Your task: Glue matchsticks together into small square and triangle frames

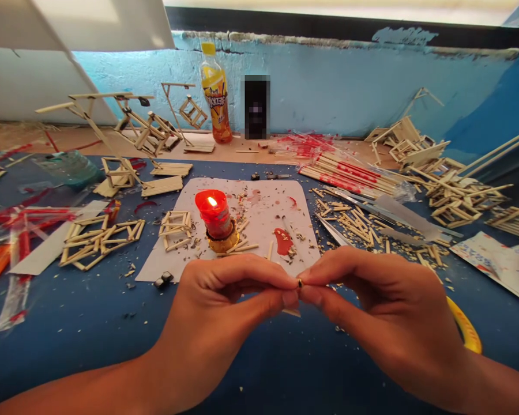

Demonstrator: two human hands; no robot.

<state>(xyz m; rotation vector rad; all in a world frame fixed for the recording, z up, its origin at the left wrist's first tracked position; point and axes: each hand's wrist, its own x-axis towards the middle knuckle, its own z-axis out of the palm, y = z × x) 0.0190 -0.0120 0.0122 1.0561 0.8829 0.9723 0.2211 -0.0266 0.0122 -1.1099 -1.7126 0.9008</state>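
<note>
Both my left hand point(211, 323) and right hand point(406, 323) pinch tiny dark piece point(300, 283) between them, neither nearer, above desk point(294, 374); long axis I can't tell; lit candle point(217, 219) beyond, leftward.

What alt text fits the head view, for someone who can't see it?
A person's left hand and right hand pinch a tiny object between them over a blue table. Just beyond, a lit red candle stands on a pale sheet scattered with sticks. Stick frames sit on both sides, with a bottle by the wall.
</note>
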